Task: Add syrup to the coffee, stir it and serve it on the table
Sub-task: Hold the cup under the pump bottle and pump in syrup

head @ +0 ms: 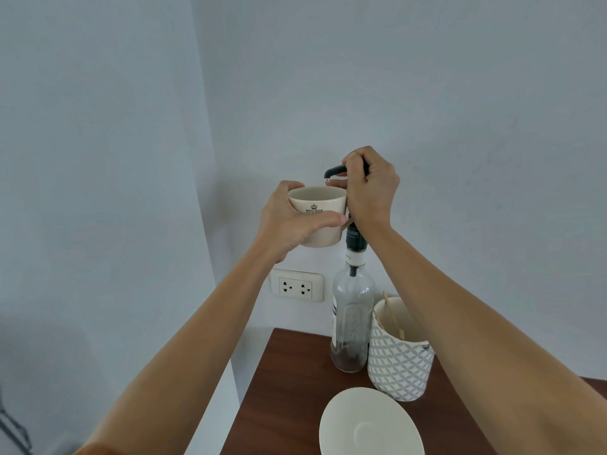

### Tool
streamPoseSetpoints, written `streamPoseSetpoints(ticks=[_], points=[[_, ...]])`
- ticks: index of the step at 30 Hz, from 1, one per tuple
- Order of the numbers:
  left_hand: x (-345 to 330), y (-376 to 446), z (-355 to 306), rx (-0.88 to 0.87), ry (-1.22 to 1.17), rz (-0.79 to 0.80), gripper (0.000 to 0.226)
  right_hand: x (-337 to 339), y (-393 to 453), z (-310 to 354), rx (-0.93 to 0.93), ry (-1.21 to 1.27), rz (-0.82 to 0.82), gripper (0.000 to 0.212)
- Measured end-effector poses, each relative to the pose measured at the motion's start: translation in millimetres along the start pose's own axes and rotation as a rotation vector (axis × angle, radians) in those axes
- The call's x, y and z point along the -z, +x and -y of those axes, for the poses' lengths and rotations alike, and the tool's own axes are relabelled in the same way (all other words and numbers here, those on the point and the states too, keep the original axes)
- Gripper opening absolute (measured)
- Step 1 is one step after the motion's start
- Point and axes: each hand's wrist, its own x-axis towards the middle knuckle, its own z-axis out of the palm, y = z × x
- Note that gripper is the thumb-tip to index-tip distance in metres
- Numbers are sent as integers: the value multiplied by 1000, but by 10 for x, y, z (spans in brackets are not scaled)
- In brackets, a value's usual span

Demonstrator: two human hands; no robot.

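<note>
My left hand [292, 221] grips a cream mug [320, 200] with a dark crown logo and holds it up in the air under the black pump spout [333, 170]. My right hand [369, 187] is closed over the pump head on top of a tall clear glass syrup bottle [351, 318]. The bottle stands on the dark wooden table [289, 389] and holds only a little brown syrup at its bottom. The inside of the mug is hidden from this angle.
A white-and-grey patterned cup [399, 366] with wooden stir sticks [392, 315] stands right of the bottle. A cream saucer [369, 425] lies near the table's front edge. A double wall socket [297, 285] sits on the pale wall behind.
</note>
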Motion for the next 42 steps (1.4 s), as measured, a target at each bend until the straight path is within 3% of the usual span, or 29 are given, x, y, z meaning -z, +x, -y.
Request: streamPoseSetpoints(ticks=[21, 33, 39, 42], points=[[10, 2, 12, 21, -5, 8, 107, 12, 6, -99, 26, -148, 4, 24], [14, -20, -51, 22, -17, 20, 104, 33, 9, 33, -29, -58, 46, 23], [15, -43, -81, 3, -28, 25, 109, 161, -99, 169, -75, -219, 73, 25], [27, -82, -29, 0, -41, 24, 110, 263, -316, 189, -77, -282, -11, 33]])
